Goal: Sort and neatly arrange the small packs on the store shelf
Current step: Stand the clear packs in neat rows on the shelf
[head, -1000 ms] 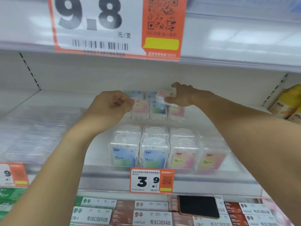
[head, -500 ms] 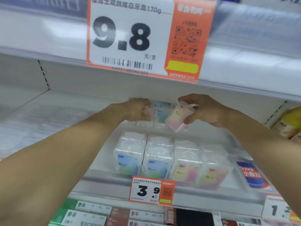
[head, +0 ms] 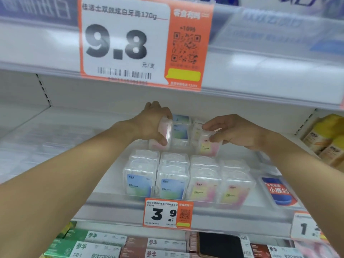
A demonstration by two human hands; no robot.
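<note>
A white store shelf (head: 78, 164) fills the middle of the view, with a big 9.8 price tag (head: 126, 43) hanging from the shelf above it. Along the near edge of the shelf stands a front row of clear packs (head: 188, 179), two blue-green ones on the left and two pink-yellow ones on the right, above a small 3.9 price tag (head: 168, 213). Yellow bottles (head: 323, 138) stand at the far right. Farther back, the left hand (head: 154, 125) curls its fingers and thumb round a pink pack (head: 164, 132), held just beside two blue-green packs (head: 181, 130) stacked one on the other. To their right, the right hand (head: 232, 131) pinches a pink-yellow pack (head: 209, 145) by its upper edge, low over the shelf, behind the front row.
</note>
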